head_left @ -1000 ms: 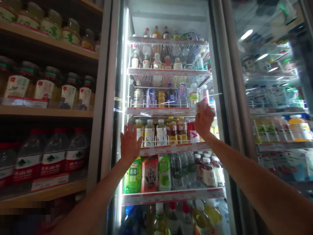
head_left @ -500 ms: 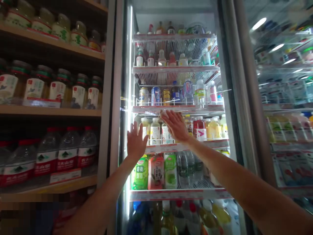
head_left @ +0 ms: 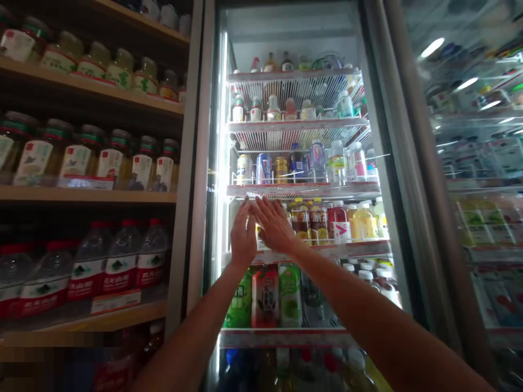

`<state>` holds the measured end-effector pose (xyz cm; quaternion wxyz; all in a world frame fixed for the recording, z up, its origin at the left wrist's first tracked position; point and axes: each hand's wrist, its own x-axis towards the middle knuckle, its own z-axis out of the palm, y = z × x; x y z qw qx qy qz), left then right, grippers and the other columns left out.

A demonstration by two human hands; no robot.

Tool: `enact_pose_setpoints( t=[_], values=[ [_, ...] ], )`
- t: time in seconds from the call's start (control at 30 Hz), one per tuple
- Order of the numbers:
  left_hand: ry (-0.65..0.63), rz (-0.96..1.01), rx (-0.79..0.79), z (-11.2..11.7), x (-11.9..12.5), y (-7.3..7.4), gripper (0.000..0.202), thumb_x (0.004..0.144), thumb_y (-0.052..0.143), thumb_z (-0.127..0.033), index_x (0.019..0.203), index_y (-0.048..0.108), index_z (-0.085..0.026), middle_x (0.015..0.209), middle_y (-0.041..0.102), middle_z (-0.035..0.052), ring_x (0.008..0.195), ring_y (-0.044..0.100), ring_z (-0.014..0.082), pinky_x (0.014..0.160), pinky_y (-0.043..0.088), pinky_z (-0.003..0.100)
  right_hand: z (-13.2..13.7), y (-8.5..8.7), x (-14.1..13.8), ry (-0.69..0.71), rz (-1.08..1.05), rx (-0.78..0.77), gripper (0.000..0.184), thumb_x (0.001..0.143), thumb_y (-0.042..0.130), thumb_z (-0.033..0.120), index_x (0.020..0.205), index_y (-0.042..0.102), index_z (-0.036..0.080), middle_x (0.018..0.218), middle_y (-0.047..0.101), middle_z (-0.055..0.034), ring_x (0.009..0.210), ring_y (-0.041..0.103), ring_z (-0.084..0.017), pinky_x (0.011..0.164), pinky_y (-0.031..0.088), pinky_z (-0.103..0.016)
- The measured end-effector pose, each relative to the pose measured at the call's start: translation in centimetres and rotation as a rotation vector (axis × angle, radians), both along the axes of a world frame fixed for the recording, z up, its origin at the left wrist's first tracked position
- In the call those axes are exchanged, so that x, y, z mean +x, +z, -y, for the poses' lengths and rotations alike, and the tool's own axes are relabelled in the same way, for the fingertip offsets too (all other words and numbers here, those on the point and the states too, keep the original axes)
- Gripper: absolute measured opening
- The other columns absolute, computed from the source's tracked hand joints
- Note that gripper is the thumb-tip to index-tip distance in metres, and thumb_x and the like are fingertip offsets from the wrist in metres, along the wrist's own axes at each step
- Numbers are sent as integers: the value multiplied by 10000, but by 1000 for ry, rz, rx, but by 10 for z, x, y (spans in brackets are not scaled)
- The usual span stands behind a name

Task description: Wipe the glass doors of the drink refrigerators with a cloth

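Both my hands rest against the glass door [head_left: 304, 92] of a lit drinks fridge, at the height of its middle shelf. My left hand [head_left: 243, 238] is flat with fingers up and together. Just right of it, partly overlapping, my right hand [head_left: 273, 225] lies flat with fingers stretched up-left. Whether anything is under its palm is hidden. Behind the glass next to the hands stand tea and juice bottles [head_left: 339, 223]. A row of cans [head_left: 281, 169] is on the shelf above, and green and red bottles [head_left: 265, 296] on the shelf below.
Wooden shelves on the left carry jars [head_left: 110, 160] and, lower down, large water bottles [head_left: 118, 261]. A second glass-fronted fridge [head_left: 482, 163] full of drinks stands on the right, with ceiling lights reflected in it. A metal frame [head_left: 388, 136] separates the two fridges.
My right hand swept left across the glass from the right side of the middle shelf to beside my left hand. A small white thing seen at its fingers earlier is no longer visible.
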<state>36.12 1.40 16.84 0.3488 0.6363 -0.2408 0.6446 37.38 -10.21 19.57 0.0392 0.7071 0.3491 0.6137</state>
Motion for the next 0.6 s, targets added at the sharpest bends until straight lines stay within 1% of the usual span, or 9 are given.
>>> enact_pose_setpoints(
  t=[0.07,0.13,0.2,0.27,0.33,0.4,0.5,0.57,0.6],
  values=[
    [-43,36,34,25,0,6,471,929,255,-376,1333,392,-178,1439,352,100,1345,289,183,1099,296,384,14,-13,3,68,25,-24,722,790,461,228,1438,167,106,1473,258,-126,1381,172,-231,1122,204,-428],
    [-18,27,54,50,3,9,456,907,338,-402,1305,437,-200,1454,331,78,1376,207,219,1114,255,438,44,-23,3,117,74,-37,749,794,464,266,1443,131,95,1473,246,-147,1379,181,-234,1112,228,-429],
    [65,30,85,67,9,11,418,885,407,-403,1236,513,-204,1454,331,72,1387,154,263,1117,206,504,81,-29,3,85,135,34,735,815,442,278,1452,101,145,1483,225,-132,1379,184,-245,1105,217,-476],
    [203,59,180,69,15,15,373,885,421,-360,1194,548,-195,1449,341,74,1384,160,275,1116,197,516,113,-32,4,-10,199,205,673,851,388,261,1453,94,207,1484,233,-108,1373,206,-253,1089,204,-527],
    [329,96,299,51,19,22,348,888,416,-302,1195,542,-197,1431,375,66,1375,198,262,1112,233,488,133,-34,5,-95,234,350,625,867,362,257,1446,128,225,1475,256,-107,1361,239,-259,1076,214,-544],
    [389,111,328,16,21,34,358,883,411,-248,1222,509,-186,1436,364,66,1377,188,272,1104,249,497,140,-34,8,-133,245,406,594,866,369,264,1430,189,207,1459,291,-119,1350,267,-261,1072,227,-537],
    [452,116,113,-35,21,53,476,871,391,-195,1329,347,-73,1490,216,139,1386,62,336,1101,193,575,134,-33,10,-166,234,422,554,859,381,252,1401,273,209,1440,335,-103,1351,266,-252,1076,228,-520],
    [454,131,24,-42,22,58,550,862,369,-159,1373,223,-16,1500,158,170,1388,12,329,1119,151,568,129,-33,9,-183,219,437,536,856,382,244,1386,305,226,1441,340,-80,1361,241,-250,1077,222,-527],
    [443,140,59,-35,22,58,556,856,365,-148,1377,217,-22,1495,181,164,1393,27,303,1132,154,538,127,-33,9,-188,212,443,531,854,385,244,1380,318,229,1443,337,-74,1365,229,-253,1077,217,-533]
  ],
)
